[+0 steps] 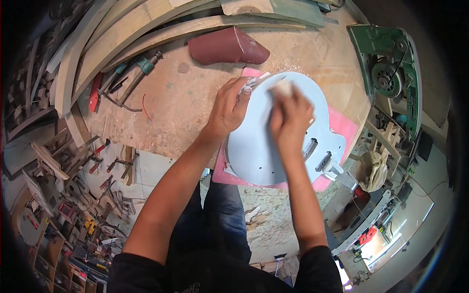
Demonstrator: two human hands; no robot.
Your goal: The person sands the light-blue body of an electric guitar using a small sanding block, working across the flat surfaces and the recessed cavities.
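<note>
- While the pale blue guitar body (273, 146) lay on a pink sheet (342, 124) at the workbench (185, 102) edge, your left hand (232, 105) clasped its rim.
- Your right hand (290, 117) pressed a small whitish pad (283, 87) onto it, fingers curled.

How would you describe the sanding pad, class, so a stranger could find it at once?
Start at the wooden workbench, then the pale blue guitar body lying on a pink mat. The right hand presses a small whitish pad onto its upper part; unlike the dark red sandpaper roll behind, it is pale.
</note>
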